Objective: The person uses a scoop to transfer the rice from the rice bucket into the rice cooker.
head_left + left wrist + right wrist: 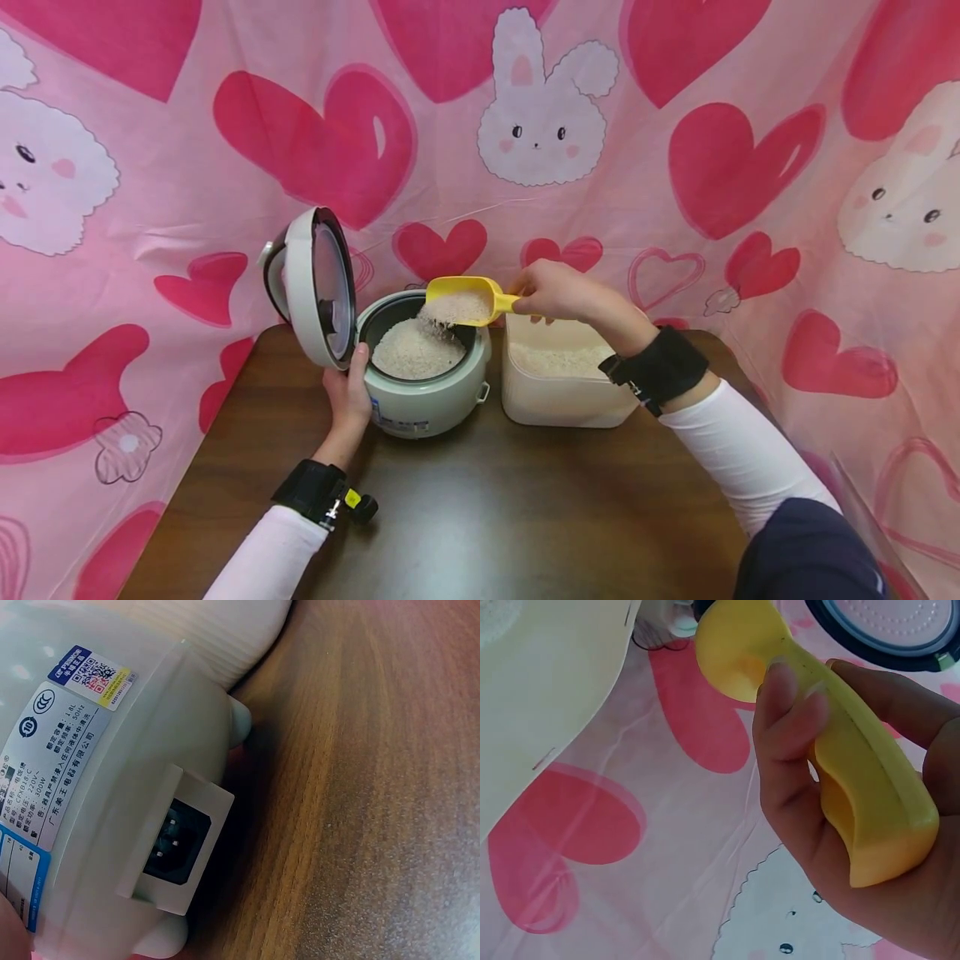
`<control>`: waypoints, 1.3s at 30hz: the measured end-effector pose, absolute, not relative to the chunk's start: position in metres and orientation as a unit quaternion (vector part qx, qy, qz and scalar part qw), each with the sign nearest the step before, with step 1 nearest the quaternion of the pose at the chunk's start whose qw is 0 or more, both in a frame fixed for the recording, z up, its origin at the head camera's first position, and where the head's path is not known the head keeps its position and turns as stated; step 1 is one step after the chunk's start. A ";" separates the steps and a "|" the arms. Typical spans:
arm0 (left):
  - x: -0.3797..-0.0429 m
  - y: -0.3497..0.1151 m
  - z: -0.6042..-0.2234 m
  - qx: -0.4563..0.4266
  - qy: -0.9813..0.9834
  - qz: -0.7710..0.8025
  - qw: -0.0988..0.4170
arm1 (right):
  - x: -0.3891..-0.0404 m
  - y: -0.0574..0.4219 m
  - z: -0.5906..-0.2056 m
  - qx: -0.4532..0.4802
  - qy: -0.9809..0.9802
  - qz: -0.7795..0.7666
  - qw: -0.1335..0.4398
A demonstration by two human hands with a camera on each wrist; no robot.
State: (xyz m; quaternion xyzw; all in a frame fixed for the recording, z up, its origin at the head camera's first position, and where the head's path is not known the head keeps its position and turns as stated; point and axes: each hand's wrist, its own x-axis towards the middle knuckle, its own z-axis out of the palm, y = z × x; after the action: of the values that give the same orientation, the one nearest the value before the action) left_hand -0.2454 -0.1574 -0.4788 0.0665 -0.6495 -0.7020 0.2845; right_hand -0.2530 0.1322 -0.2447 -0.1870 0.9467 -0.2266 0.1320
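My right hand [558,292] grips the handle of a yellow scoop [874,776], fingers and thumb wrapped around it in the right wrist view. The scoop is tipped over a pale green rice cooker [420,408], and rice [457,308] spills from its mouth. Inside the cooker's dark pot lies a heap of white rice [416,350]. My left hand [351,396] rests against the cooker's left side, thumb up near the rim; its other fingers are partly hidden. The cooker's lid [303,287] stands raised at the left.
A white bin [570,408] holding rice stands right of the cooker, below my right forearm. Both stand on a dark brown wooden table [510,508]. A pink curtain [450,192] with hearts and rabbits hangs behind. The cooker's power socket [176,840] shows in the left wrist view.
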 end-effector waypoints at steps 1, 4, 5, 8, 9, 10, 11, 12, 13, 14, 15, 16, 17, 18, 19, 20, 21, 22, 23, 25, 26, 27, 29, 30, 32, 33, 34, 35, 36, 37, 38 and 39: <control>-0.245 -0.157 -0.479 0.067 -0.650 -0.702 0.283 | -0.253 0.131 -0.245 -0.189 0.947 -0.224 0.130; -0.245 -0.158 -0.478 0.067 -0.650 -0.702 0.282 | -0.251 0.127 -0.246 -0.198 0.950 -0.212 0.116; -0.246 -0.158 -0.478 0.067 -0.650 -0.703 0.282 | -0.250 0.126 -0.247 -0.202 0.951 -0.206 0.109; -0.247 -0.159 -0.479 0.067 -0.650 -0.701 0.285 | -0.248 0.122 -0.250 -0.215 0.953 -0.193 0.090; -0.247 -0.159 -0.480 0.068 -0.650 -0.701 0.286 | -0.247 0.120 -0.251 -0.217 0.954 -0.191 0.085; -0.247 -0.159 -0.480 0.069 -0.650 -0.700 0.287 | -0.247 0.119 -0.252 -0.219 0.954 -0.190 0.081; -0.247 -0.159 -0.480 0.069 -0.649 -0.700 0.288 | -0.247 0.118 -0.253 -0.220 0.953 -0.191 0.078; -0.247 -0.159 -0.480 0.070 -0.649 -0.700 0.289 | -0.247 0.117 -0.254 -0.222 0.953 -0.192 0.075; -0.246 -0.158 -0.480 0.071 -0.649 -0.700 0.289 | -0.246 0.116 -0.256 -0.223 0.953 -0.193 0.072; -0.246 -0.158 -0.479 0.072 -0.649 -0.700 0.288 | -0.246 0.115 -0.257 -0.224 0.953 -0.193 0.070; -0.245 -0.158 -0.479 0.072 -0.649 -0.701 0.288 | -0.246 0.113 -0.258 -0.225 0.952 -0.195 0.068; -0.245 -0.158 -0.479 0.072 -0.649 -0.701 0.287 | -0.246 0.112 -0.259 -0.229 0.952 -0.194 0.064; -0.245 -0.158 -0.479 0.072 -0.648 -0.702 0.285 | -0.246 0.111 -0.261 -0.231 0.951 -0.195 0.060; -0.245 -0.158 -0.479 0.072 -0.649 -0.703 0.283 | -0.246 0.110 -0.262 -0.234 0.951 -0.193 0.055; -0.246 -0.158 -0.479 0.072 -0.648 -0.704 0.282 | -0.246 0.109 -0.263 -0.237 0.951 -0.192 0.049; -0.246 -0.158 -0.479 0.071 -0.647 -0.705 0.281 | -0.245 0.108 -0.264 -0.240 0.951 -0.190 0.043; -0.246 -0.158 -0.480 0.071 -0.647 -0.706 0.281 | -0.245 0.107 -0.265 -0.244 0.951 -0.187 0.036; -0.247 -0.158 -0.480 0.071 -0.647 -0.706 0.280 | -0.245 0.106 -0.266 -0.248 0.951 -0.184 0.028; -0.246 -0.158 -0.480 0.070 -0.646 -0.707 0.279 | -0.244 0.105 -0.266 -0.250 0.951 -0.182 0.023; -0.246 -0.158 -0.479 0.070 -0.645 -0.708 0.278 | -0.243 0.104 -0.268 -0.254 0.950 -0.178 0.014; -0.245 -0.157 -0.479 0.070 -0.646 -0.708 0.276 | -0.243 0.104 -0.268 -0.256 0.950 -0.177 0.011; -0.245 -0.157 -0.479 0.070 -0.646 -0.708 0.275 | -0.243 0.104 -0.269 -0.257 0.950 -0.175 0.009; -0.244 -0.157 -0.479 0.072 -0.647 -0.708 0.274 | -0.243 0.104 -0.271 -0.258 0.951 -0.173 0.007; -0.244 -0.157 -0.479 0.073 -0.647 -0.708 0.274 | -0.243 0.104 -0.272 -0.258 0.951 -0.172 0.006; -0.244 -0.157 -0.480 0.073 -0.647 -0.707 0.277 | -0.244 0.105 -0.273 -0.255 0.952 -0.170 0.005; -0.245 -0.157 -0.480 0.073 -0.647 -0.706 0.279 | -0.245 0.106 -0.274 -0.252 0.953 -0.171 0.006; -0.245 -0.157 -0.480 0.073 -0.646 -0.706 0.281 | -0.245 0.106 -0.274 -0.250 0.953 -0.171 0.006; -0.246 -0.157 -0.481 0.074 -0.646 -0.705 0.283 | -0.246 0.107 -0.274 -0.247 0.953 -0.172 0.006; -0.247 -0.158 -0.481 0.074 -0.647 -0.704 0.284 | -0.246 0.108 -0.275 -0.246 0.954 -0.173 0.006; -0.247 -0.158 -0.481 0.074 -0.647 -0.704 0.285 | -0.247 0.109 -0.275 -0.247 0.953 -0.175 0.006; -0.247 -0.158 -0.481 0.073 -0.647 -0.704 0.285 | -0.247 0.110 -0.275 -0.248 0.953 -0.174 0.005; -0.248 -0.158 -0.481 0.073 -0.647 -0.703 0.285 | -0.247 0.111 -0.275 -0.250 0.952 -0.174 0.005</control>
State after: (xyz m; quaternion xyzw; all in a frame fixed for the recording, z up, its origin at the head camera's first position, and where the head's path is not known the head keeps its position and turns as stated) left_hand -0.2475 -0.1580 -0.4810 0.0727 -0.6473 -0.7032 0.2851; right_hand -0.2473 0.1114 -0.2751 -0.2502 0.9525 -0.1737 0.0045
